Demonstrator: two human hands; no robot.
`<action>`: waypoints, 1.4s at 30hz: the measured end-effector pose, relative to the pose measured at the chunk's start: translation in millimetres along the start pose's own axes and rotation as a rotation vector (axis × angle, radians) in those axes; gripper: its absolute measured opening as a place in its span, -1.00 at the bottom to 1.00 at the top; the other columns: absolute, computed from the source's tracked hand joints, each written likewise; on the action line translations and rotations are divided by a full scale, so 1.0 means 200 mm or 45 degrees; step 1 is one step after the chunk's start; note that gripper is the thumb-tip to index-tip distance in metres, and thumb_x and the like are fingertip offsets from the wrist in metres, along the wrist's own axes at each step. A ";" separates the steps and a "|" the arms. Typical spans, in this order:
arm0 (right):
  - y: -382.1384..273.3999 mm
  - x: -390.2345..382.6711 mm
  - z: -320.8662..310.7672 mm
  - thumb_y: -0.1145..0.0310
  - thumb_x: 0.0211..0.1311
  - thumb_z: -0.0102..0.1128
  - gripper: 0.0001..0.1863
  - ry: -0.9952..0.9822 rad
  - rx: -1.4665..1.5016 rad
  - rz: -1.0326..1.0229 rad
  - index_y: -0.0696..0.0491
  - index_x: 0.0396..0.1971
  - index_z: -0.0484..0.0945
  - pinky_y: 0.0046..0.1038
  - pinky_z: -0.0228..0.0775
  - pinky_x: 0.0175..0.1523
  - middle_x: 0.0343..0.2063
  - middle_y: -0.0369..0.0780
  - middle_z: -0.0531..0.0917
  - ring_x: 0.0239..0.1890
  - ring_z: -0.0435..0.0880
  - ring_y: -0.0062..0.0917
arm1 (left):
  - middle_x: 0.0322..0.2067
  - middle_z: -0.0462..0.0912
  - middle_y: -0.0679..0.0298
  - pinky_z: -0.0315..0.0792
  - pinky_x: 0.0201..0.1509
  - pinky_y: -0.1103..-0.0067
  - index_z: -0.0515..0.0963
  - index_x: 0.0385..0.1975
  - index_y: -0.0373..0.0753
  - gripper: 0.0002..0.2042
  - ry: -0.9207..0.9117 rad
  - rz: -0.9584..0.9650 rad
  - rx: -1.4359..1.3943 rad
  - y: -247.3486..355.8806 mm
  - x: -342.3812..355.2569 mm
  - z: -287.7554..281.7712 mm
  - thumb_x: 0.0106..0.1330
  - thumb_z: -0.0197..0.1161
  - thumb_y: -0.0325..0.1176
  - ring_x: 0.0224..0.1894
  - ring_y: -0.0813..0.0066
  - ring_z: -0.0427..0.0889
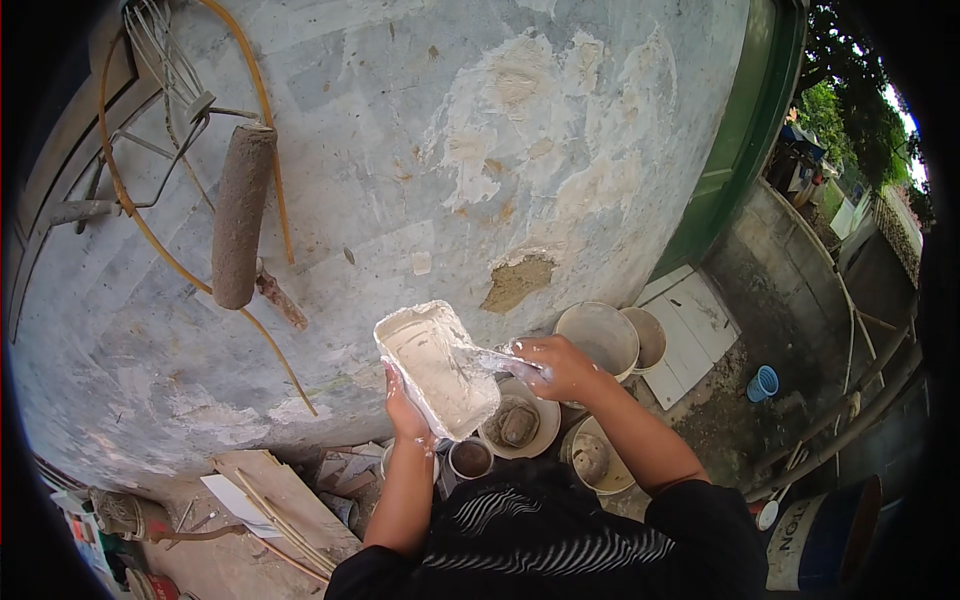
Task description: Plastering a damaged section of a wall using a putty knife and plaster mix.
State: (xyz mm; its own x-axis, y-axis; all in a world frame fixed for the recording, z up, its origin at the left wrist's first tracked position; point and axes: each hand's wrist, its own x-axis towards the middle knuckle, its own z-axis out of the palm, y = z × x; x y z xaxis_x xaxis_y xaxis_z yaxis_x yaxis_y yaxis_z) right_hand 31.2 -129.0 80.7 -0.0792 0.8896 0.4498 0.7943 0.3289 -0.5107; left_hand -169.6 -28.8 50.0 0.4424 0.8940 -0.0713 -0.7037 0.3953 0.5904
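My left hand (404, 410) grips a rectangular, plaster-caked tray (384, 338) from its left side and underneath. Wet white plaster (432, 365) covers the inside of the tray. In my right hand (556, 366) is a putty knife (494, 360), its plaster-smeared end over the tray's right edge; its blade is hard to tell from the plaster. White smears mark both hands. Beyond the tray stands a grey wall (350, 150) with a bare, sandy hollow (518, 282) low down and rough whitish patches (515, 90) higher up.
A brown paint roller (243, 215) and a yellowish hose (150, 222) hang at left. Below the tray stand several buckets (600, 337), some holding lumps. Boards (290, 500) lie lower left. At right are a green door (715, 190), a blue cup (762, 384) and a drum (822, 540).
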 end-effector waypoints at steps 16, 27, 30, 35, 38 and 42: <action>-0.02 -0.01 -0.07 0.33 0.11 0.13 -0.68 -0.112 0.011 0.134 0.14 -0.14 0.54 -0.31 0.44 -0.10 -0.18 -0.05 0.59 -0.23 0.59 -0.14 | 0.08 0.37 0.11 0.31 0.15 0.35 0.17 0.19 -0.27 -0.47 -0.018 0.007 0.036 -0.05 -0.01 -0.01 0.41 -0.30 0.00 0.06 0.19 0.42; -0.08 -0.02 -0.03 0.29 0.19 0.08 -0.67 -0.099 0.273 0.559 0.16 -0.10 0.48 -0.35 0.41 -0.22 -0.39 -0.04 0.62 -0.42 0.58 -0.37 | 0.05 0.40 0.14 0.34 0.12 0.38 0.22 0.16 -0.26 -0.50 0.042 0.127 -0.022 -0.03 0.05 -0.01 0.41 -0.29 -0.02 0.05 0.23 0.43; -0.08 -0.03 -0.02 0.30 0.22 0.07 -0.72 -0.146 0.546 0.829 0.19 -0.19 0.47 -0.46 0.38 -0.33 -0.52 -0.16 0.59 -0.51 0.48 -0.59 | 0.05 0.40 0.15 0.34 0.12 0.39 0.22 0.16 -0.26 -0.50 0.093 0.171 -0.009 -0.05 0.05 -0.04 0.41 -0.29 -0.02 0.05 0.24 0.43; -0.02 -0.06 0.06 0.35 0.24 0.04 -0.81 -0.134 0.835 0.961 0.19 -0.28 0.45 -0.59 0.32 -0.43 -0.54 -0.33 0.55 -0.54 0.44 -0.70 | 0.07 0.37 0.14 0.29 0.16 0.38 0.20 0.18 -0.26 -0.49 0.128 0.237 0.085 -0.12 0.04 -0.09 0.41 -0.29 -0.01 0.08 0.23 0.41; 0.01 -0.09 0.16 0.41 0.26 0.00 -0.85 0.028 1.165 0.962 0.16 -0.26 0.47 -0.61 0.32 -0.44 -0.50 -0.35 0.55 -0.53 0.45 -0.71 | 0.12 0.31 0.13 0.24 0.20 0.34 0.15 0.21 -0.26 -0.48 -0.061 0.284 0.038 -0.17 0.06 -0.13 0.41 -0.30 -0.01 0.13 0.21 0.35; 0.06 -0.12 0.27 0.46 0.26 -0.03 -0.85 0.206 1.364 0.984 0.15 -0.23 0.47 -0.60 0.37 -0.36 -0.45 -0.33 0.56 -0.44 0.52 -0.68 | 0.18 0.22 0.12 0.17 0.24 0.30 0.07 0.25 -0.22 -0.45 0.021 0.314 0.068 -0.23 0.10 -0.21 0.39 -0.29 0.02 0.19 0.16 0.27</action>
State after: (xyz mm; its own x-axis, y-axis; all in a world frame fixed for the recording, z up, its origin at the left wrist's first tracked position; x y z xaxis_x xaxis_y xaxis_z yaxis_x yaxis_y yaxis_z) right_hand 9.7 -130.4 24.7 0.3058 0.9365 -0.1718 -0.2671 -0.0889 -0.9596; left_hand -151.1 -19.6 -13.0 0.2516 0.9655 0.0675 -0.7588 0.1534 0.6330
